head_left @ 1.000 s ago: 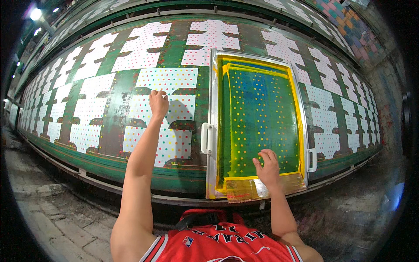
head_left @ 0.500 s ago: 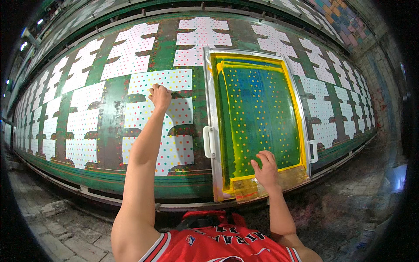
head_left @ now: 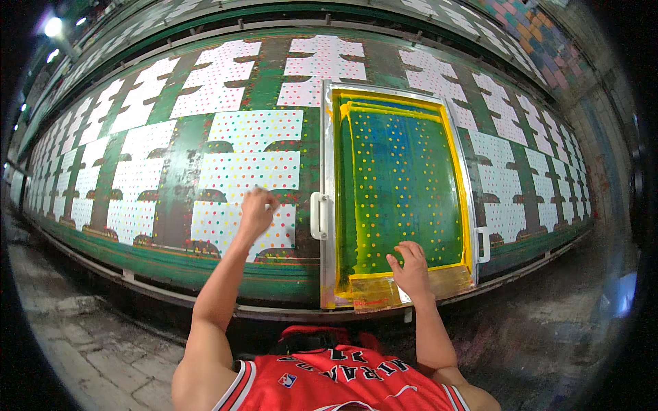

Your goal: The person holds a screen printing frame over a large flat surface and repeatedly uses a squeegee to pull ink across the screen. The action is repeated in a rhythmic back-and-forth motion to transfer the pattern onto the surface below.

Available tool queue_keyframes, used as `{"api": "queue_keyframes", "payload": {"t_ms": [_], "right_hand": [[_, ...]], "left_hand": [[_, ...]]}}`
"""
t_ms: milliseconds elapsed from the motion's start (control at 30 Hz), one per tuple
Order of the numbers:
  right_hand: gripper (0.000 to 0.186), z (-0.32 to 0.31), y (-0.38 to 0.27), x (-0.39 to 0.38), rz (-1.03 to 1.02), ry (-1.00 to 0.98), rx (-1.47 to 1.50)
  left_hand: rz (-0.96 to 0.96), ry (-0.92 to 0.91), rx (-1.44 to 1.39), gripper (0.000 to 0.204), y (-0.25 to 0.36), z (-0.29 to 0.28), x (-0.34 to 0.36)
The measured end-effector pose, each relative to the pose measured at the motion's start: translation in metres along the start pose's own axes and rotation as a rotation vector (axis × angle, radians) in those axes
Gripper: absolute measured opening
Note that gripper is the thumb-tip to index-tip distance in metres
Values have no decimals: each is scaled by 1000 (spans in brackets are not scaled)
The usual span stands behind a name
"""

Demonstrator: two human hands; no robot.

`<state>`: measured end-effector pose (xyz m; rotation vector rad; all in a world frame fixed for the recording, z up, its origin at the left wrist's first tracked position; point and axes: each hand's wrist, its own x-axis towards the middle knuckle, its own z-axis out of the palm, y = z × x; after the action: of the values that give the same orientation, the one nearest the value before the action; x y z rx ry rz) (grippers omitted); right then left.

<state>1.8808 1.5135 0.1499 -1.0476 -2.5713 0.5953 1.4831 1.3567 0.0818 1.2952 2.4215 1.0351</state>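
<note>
My left hand is over the lower part of a white fabric panel printed with coloured dots. Its fingers look bent but are smeared by motion, and whether they touch the cloth I cannot tell. To the right lies a screen-printing frame with a metal border, yellow inner edges and a green mesh dotted with small holes. My right hand is over the near end of that mesh, thumb and fingers apart, holding nothing. A brown taped strip runs along the frame's near edge, partly behind my right hand.
White handles stick out from the frame's left side and right side. More dotted panels lie in rows along the long green table. A metal rail edges its near side, with a brick floor below.
My left hand has come down from the upper part of the dotted panel toward its lower part. My right hand stays over the near end of the screen.
</note>
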Motion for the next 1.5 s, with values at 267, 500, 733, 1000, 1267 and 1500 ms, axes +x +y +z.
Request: {"api": "queue_keyframes", "payload": {"t_ms": [267, 500, 733, 1000, 1267, 1500], "right_hand": [[31, -33, 48, -13, -178, -95, 70], [30, -84, 121, -64, -230, -168, 62], [34, -117, 167, -110, -264, -303, 61], [43, -121, 154, -114, -399, -356, 47], [54, -105, 154, -95, -537, -446, -198], [31, -89, 133, -65, -387, -300, -237]], "left_hand": [[-346, -802, 362, 10, 120, -7, -184], [-367, -258, -2, 12, 150, 33, -249], [-321, -7, 240, 24, 165, 55, -238], [-301, 74, 206, 44, 122, 61, -199], [-280, 206, -173, 50, 94, 85, -88], [-310, 89, -208, 66, 91, 104, -3]]}}
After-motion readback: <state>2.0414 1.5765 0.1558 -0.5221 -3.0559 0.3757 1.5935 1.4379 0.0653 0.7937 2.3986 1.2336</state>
